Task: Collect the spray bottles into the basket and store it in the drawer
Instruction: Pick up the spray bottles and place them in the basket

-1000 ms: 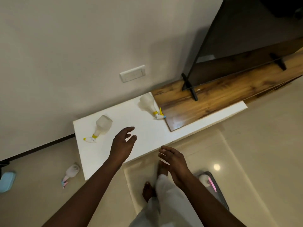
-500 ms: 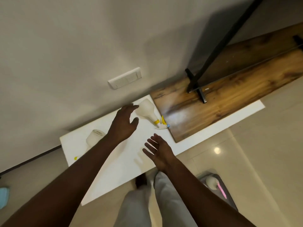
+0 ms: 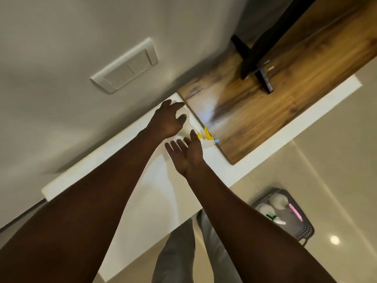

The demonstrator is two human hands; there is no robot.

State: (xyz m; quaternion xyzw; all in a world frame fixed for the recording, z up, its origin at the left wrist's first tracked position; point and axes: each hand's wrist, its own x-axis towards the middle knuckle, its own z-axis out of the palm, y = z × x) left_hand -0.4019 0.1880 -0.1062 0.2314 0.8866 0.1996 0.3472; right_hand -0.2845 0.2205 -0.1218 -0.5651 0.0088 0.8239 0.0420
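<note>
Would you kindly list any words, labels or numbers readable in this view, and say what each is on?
None can be read.
Spray bottle under the left hand: no label visible.
Wall switch plate: blank.
Bottles in the basket: too blurred to tell.

1. A plain off-white wall (image 3: 71,37) fills the upper left, with a white switch plate (image 3: 124,66) set in it.
2. Against the wall runs a low white worktop (image 3: 275,131); a brown wood-grain panel (image 3: 285,82) covers its right part.
3. A dark stand foot (image 3: 263,78) rests on the wood panel.
4. Glossy beige floor tiles (image 3: 336,170) reflect a round ceiling light (image 3: 334,240).
</note>
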